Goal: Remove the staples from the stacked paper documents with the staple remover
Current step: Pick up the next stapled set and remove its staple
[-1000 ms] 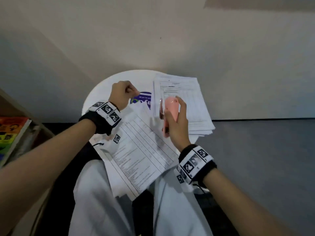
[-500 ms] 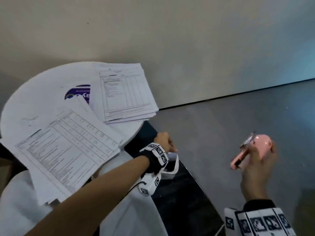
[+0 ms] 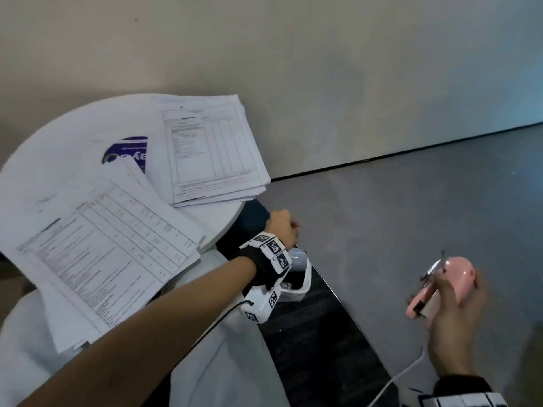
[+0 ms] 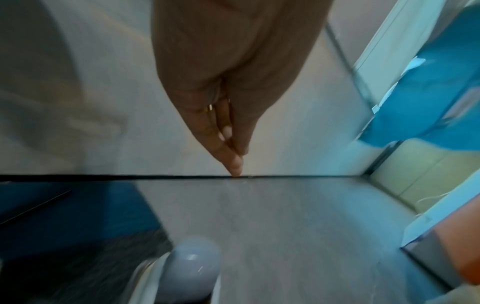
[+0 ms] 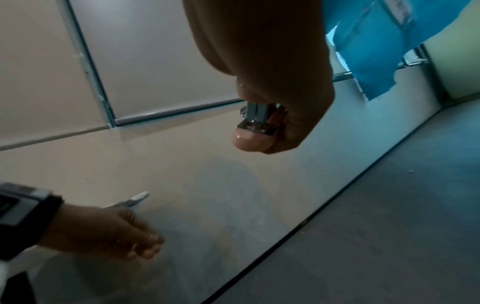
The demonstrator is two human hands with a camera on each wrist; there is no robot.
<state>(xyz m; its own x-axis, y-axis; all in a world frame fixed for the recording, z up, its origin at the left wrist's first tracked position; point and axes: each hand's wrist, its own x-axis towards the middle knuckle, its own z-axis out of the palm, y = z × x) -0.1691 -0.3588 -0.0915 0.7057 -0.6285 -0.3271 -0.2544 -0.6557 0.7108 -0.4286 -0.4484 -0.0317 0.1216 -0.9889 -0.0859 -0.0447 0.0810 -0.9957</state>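
Two stacks of printed documents lie on a round white table [image 3: 67, 133]: a near stack [image 3: 111, 239] overhanging its front edge and a far stack [image 3: 211, 151] at its right. My left hand [image 3: 282, 227] hangs just off the table's right edge over the floor. Its fingertips [image 4: 235, 164] are pinched together, and I can make out nothing between them. My right hand [image 3: 452, 315], low at the right over the grey floor, grips the pink staple remover [image 3: 440, 280]. The remover's metal jaws [image 5: 255, 115] point away from the papers.
A beige wall meets the grey floor [image 3: 382, 215] along a dark skirting line. A black strip [image 3: 317, 333] runs beside my white-clothed lap [image 3: 223, 362]. A white cable [image 3: 402, 374] trails from the right wrist. A purple logo [image 3: 129, 151] shows on the table.
Both hands have left the table and swung right over the floor. The right hand carried the staple remover off the papers, and the left hand stayed pinched. The view has turned right.
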